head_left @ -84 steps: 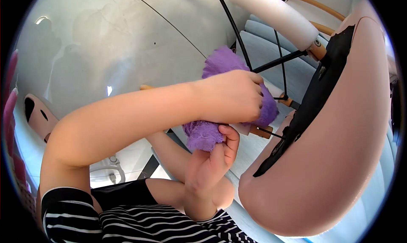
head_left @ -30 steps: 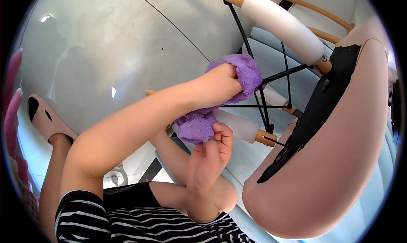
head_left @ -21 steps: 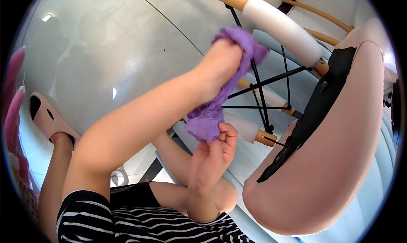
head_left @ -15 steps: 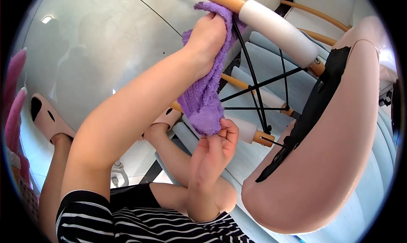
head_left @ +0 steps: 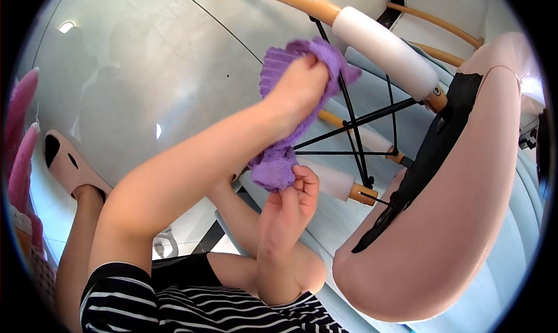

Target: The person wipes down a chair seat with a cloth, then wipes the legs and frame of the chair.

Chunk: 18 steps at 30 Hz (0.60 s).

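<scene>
A fuzzy purple cloth (head_left: 273, 173) stretches between my two hands. My left hand (head_left: 302, 86) is closed on its upper part, and loose folds hang around the fingers. Lower down, my right hand (head_left: 290, 205) pinches the bunched lower end between thumb and fingers, palm side showing. This lower bunch lies over or around a chair leg with a white sleeve (head_left: 328, 179); the cloth hides how they meet. The leg belongs to a tipped chair with a pink seat (head_left: 442, 234), black crossed struts (head_left: 378, 116) and a black underside (head_left: 439, 152).
Another white-sleeved wooden leg (head_left: 386, 51) crosses the upper right. Light blue ribbed cushioning (head_left: 331, 234) lies beneath the chair. A glossy floor (head_left: 145, 59) spans the upper left, with a pink slipper (head_left: 75, 167) on a foot. Pink pointed objects (head_left: 22, 164) stand at the left edge.
My left hand has moved away from my right hand, up and to the left overall, stretching the cloth. Since half a second ago it has come slightly down and right. My right hand keeps its pinch.
</scene>
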{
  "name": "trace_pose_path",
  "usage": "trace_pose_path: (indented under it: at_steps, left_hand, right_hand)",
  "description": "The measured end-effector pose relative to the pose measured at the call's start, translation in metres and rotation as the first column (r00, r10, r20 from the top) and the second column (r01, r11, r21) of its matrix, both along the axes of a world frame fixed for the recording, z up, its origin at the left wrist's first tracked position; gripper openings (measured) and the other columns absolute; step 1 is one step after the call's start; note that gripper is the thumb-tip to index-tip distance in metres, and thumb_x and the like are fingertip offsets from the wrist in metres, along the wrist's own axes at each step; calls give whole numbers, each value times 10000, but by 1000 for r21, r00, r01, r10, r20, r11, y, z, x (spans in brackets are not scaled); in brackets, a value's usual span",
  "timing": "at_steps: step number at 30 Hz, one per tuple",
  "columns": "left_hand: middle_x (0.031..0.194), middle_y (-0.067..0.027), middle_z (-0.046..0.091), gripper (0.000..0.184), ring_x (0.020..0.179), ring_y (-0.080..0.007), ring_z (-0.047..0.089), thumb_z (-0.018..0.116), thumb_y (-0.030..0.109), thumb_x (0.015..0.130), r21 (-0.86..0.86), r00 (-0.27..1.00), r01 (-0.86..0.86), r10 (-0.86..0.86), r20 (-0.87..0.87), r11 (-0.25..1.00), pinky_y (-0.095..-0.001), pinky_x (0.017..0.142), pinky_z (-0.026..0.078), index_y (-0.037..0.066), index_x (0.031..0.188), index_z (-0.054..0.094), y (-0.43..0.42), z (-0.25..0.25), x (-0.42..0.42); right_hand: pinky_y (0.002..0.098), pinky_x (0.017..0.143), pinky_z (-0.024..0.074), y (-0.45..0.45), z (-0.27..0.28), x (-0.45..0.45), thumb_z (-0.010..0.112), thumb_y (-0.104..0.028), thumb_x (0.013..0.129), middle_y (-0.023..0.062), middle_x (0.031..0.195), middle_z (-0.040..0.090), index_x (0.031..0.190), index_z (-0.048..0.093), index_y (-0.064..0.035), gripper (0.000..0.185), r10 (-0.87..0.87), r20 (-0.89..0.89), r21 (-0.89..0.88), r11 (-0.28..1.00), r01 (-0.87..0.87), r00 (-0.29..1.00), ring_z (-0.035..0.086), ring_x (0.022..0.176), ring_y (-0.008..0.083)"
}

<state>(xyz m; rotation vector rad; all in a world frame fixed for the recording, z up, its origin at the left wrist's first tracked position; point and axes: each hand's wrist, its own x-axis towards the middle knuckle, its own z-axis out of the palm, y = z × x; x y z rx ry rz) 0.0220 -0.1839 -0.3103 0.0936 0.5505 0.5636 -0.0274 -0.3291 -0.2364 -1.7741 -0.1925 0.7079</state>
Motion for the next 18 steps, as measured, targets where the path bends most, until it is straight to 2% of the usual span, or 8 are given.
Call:
trace_pose_path:
  at_steps: [1,3,5,7,9,12,15,18]
  left_hand:
    - [1014,-103,636,349,904,-160,599,351,239,966,-107,987,-97,110,120,990,-273,824,458,-30,1040,560,-7,7,2]
    - [1007,-101,635,336,852,-148,579,356,242,960,-55,997,-49,52,63,997,-270,783,453,-15,1017,566,-2,1,4]
    - [836,3,546,307,745,-97,481,409,321,942,42,997,-68,68,-19,997,-250,664,395,63,959,573,8,-7,4]
    - [744,15,528,318,623,-92,427,408,362,933,-28,983,-159,155,-103,987,-222,566,343,91,926,574,25,-16,10]
    - [763,-11,573,268,622,-117,504,434,295,937,-103,988,-133,124,-94,986,-230,551,402,68,938,576,25,-16,11]
    - [826,-59,619,193,700,-158,597,473,192,928,-496,961,-90,206,183,864,-263,615,506,28,950,571,30,-14,11]
    - [877,-96,634,137,793,-190,635,506,113,909,-559,667,113,355,656,821,-294,714,554,-1,958,563,22,-41,10]
    - [871,-103,626,135,786,-198,628,523,124,908,-638,631,80,456,627,766,-299,723,554,1,950,561,19,-39,15]
  right_hand:
    - [286,858,441,0,0,0,438,87,834,98,1077,556,1097,480,-20,288,7,-12,3,1000,-7,1000,549,978,152]
    - [289,862,440,1,1,-2,440,86,836,97,1078,557,1099,479,-20,286,14,-12,4,1000,-14,1000,550,979,151]
    - [294,867,437,3,2,-3,442,84,838,96,1078,560,1103,475,-19,286,12,17,8,1000,-12,1000,550,983,150]
    - [297,874,433,7,6,-3,444,83,838,96,1078,561,1108,470,-20,290,5,53,-11,1000,-4,999,550,985,152]
    - [298,879,429,5,6,-3,443,84,838,97,1078,562,1115,467,-22,297,-2,61,-15,1000,3,998,549,988,154]
    - [296,879,427,-2,3,-1,440,87,835,99,1081,559,1123,465,-25,310,-9,46,-5,1000,9,999,547,994,156]
    - [295,875,427,-6,4,1,441,89,831,102,1086,556,1125,468,-26,316,-15,48,2,1000,15,999,544,1001,159]
    - [296,873,427,-4,8,4,446,88,830,103,1086,554,1123,471,-26,315,-11,38,22,1000,10,999,542,1004,161]
